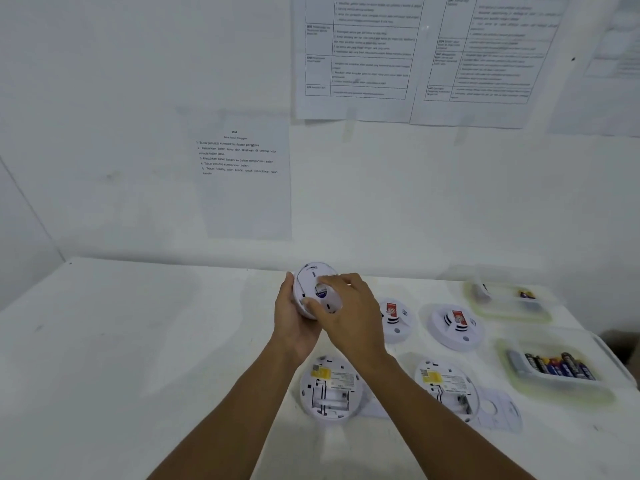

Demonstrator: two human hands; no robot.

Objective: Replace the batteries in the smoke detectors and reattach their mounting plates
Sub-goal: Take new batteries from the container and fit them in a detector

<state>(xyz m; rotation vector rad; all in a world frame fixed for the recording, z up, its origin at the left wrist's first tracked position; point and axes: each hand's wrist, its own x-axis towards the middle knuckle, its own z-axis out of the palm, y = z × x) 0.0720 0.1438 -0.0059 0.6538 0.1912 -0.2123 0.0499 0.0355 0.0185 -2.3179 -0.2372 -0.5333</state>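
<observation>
My left hand [294,318] grips the smoke detector [309,312]; my right hand [348,306], gripping its mounting plate [313,277], should twist squarely.

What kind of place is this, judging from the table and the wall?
Probably a work or training station: printed instruction sheets taped to the white wall, several smoke detectors laid out on a white table, and batteries in a plastic tray.

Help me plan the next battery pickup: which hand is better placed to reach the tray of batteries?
Probably right. The battery tray sits far right, nearer the right hand; the left hand cradles the held detector and could likely support it alone.
</observation>
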